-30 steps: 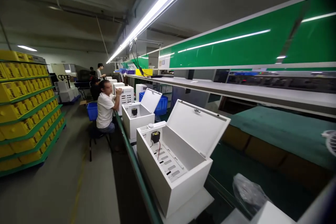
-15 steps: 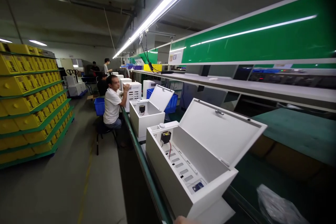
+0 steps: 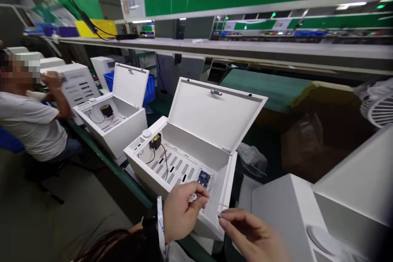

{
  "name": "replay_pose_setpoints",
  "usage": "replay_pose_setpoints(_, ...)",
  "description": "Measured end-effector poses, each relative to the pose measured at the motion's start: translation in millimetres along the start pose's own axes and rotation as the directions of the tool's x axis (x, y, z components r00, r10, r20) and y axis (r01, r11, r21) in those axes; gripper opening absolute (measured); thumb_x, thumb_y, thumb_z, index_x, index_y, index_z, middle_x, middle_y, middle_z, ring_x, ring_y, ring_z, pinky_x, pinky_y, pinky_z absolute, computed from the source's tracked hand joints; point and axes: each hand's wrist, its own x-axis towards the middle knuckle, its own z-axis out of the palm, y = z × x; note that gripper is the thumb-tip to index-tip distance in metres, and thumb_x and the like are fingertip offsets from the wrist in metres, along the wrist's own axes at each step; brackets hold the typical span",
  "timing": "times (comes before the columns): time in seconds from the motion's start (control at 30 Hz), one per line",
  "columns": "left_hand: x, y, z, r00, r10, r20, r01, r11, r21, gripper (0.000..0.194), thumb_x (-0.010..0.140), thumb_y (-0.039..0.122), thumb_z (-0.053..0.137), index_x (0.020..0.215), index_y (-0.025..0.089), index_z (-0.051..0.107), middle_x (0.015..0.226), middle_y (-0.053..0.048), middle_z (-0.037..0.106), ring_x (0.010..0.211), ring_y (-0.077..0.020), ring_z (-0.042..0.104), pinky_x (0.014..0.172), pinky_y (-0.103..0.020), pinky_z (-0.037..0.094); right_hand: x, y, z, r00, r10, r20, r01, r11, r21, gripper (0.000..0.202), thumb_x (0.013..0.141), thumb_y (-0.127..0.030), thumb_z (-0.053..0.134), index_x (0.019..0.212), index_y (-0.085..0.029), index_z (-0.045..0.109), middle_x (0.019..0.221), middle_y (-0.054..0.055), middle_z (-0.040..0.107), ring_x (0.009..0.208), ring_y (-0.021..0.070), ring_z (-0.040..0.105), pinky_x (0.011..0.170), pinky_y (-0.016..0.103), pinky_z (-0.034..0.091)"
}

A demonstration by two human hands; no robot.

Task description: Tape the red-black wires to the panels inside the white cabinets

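An open white metal box [image 3: 181, 172] stands before me, its lid [image 3: 215, 110] raised. Inside are a black component [image 3: 155, 141] with red and black wires and a blue circuit board [image 3: 204, 177]. Over the box's near right corner, my left hand [image 3: 184, 211] pinches a thin pale strand [image 3: 217, 202]. To its right, my right hand [image 3: 251, 231] has thumb and index finger pinched at the strand's other end, on something small and dark.
A second open white box [image 3: 123, 131] is further left, beside a seated person [image 3: 33, 118] in a white shirt. Another white box [image 3: 276, 204] stands at right. A plastic bag [image 3: 251, 157] lies behind. A long shelf [image 3: 245, 49] runs above.
The view has swung right and down toward the near box. Both my hands are now in view with a strand between them; before, only a bit of skin showed at the bottom edge.
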Motion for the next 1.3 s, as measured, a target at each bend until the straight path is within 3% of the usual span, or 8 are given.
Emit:
replay_pose_setpoints(0.1, 18, -11, -25.8, 0.997, 0.021, 0.077, -0.028, 0.995, 0.098, 0.011, 0.085, 0.018, 0.056, 0.089, 0.019, 0.066, 0.082, -0.001, 0.067, 0.077, -0.0127, 0.058, 0.070, -0.022, 0.040, 19, -2, 22, 0.997, 0.069, -0.040, -0.066, 0.995, 0.076, 0.035, 0.058, -0.050, 0.081, 0.070, -0.018, 0.075, 0.073, 0.008, 0.072, 0.069, 0.0203, 0.067, 0.064, 0.024, 0.055)
replay_pose_setpoints(0.33, 40, -34, -60.9, 0.966, -0.241, 0.092, 0.250, 0.963, -0.097, 0.017, 0.090, 0.031, 0.055, 0.091, 0.017, 0.064, 0.080, -0.004, 0.069, 0.058, -0.0108, 0.049, 0.055, -0.023, 0.035, 63, 0, 62, 0.973, 0.198, -0.121, -0.152, 0.937, 0.314, 0.037, 0.057, -0.045, 0.084, 0.081, -0.017, 0.077, 0.069, 0.008, 0.071, 0.064, 0.0193, 0.064, 0.064, 0.031, 0.055)
replay_pose_setpoints(0.47, 47, -55, -96.5, 0.937, -0.287, -0.198, 0.253, 0.950, -0.180, 0.025, 0.092, 0.036, 0.053, 0.105, 0.016, 0.062, 0.085, -0.006, 0.067, 0.074, -0.0143, 0.058, 0.069, -0.025, 0.044, 115, -27, 76, 0.983, 0.106, -0.148, -0.098, 0.994, 0.057, 0.034, 0.070, -0.045, 0.075, 0.090, -0.018, 0.078, 0.076, 0.008, 0.073, 0.074, 0.0217, 0.068, 0.075, 0.035, 0.054)
replay_pose_setpoints(0.57, 54, -72, -129.0, 0.860, -0.333, -0.388, 0.206, 0.920, -0.333, 0.037, 0.089, 0.037, 0.059, 0.120, 0.018, 0.058, 0.080, -0.002, 0.061, 0.056, -0.0081, 0.045, 0.055, -0.021, 0.038, 184, -30, 95, 0.995, -0.015, -0.096, -0.009, 0.969, -0.247, 0.023, 0.077, -0.033, 0.069, 0.091, -0.018, 0.078, 0.085, 0.008, 0.074, 0.080, 0.0209, 0.068, 0.078, 0.033, 0.052)
replay_pose_setpoints(0.7, 68, -87, -157.7, 0.850, -0.394, -0.349, 0.132, 0.802, -0.583, 0.043, 0.086, 0.035, 0.064, 0.125, 0.019, 0.056, 0.075, 0.002, 0.050, 0.046, -0.0019, 0.025, 0.044, -0.016, 0.025, 279, 17, 145, 0.997, -0.010, 0.082, 0.051, 0.858, -0.512, 0.022, 0.074, -0.015, 0.069, 0.095, -0.016, 0.075, 0.081, 0.007, 0.074, 0.078, 0.0179, 0.066, 0.074, 0.027, 0.047)
replay_pose_setpoints(0.97, 86, -98, -163.6, 0.843, -0.418, -0.338, 0.081, 0.720, -0.689, 0.031, 0.084, 0.029, 0.066, 0.113, 0.018, 0.062, 0.067, 0.003, 0.048, 0.043, -0.0001, 0.026, 0.042, -0.015, 0.024, 340, 122, 240, 0.960, 0.181, 0.215, -0.103, 0.938, -0.332, 0.012, 0.068, -0.018, 0.072, 0.079, -0.015, 0.073, 0.068, 0.002, 0.069, 0.060, 0.0124, 0.061, 0.059, 0.022, 0.046)
replay_pose_setpoints(1.23, 87, -95, -158.7, 0.801, -0.446, -0.399, 0.077, 0.738, -0.671, 0.025, 0.081, 0.027, 0.070, 0.104, 0.017, 0.066, 0.061, 0.003, 0.049, 0.045, -0.0005, 0.032, 0.044, -0.013, 0.028, 349, 138, 249, 0.984, 0.010, 0.175, 0.021, 0.985, -0.170, 0.017, 0.073, -0.019, 0.064, 0.087, -0.015, 0.074, 0.079, 0.006, 0.073, 0.065, 0.0136, 0.064, 0.065, 0.023, 0.051)
replay_pose_setpoints(1.3, 87, -95, -157.6, 0.794, -0.441, -0.419, 0.073, 0.753, -0.654, 0.023, 0.082, 0.025, 0.069, 0.104, 0.018, 0.067, 0.062, 0.003, 0.049, 0.045, -0.0007, 0.033, 0.045, -0.013, 0.029, 348, 136, 253, 0.974, 0.084, 0.211, -0.065, 0.994, -0.093, 0.011, 0.072, -0.016, 0.064, 0.079, -0.014, 0.072, 0.073, 0.005, 0.072, 0.061, 0.0134, 0.064, 0.063, 0.024, 0.052)
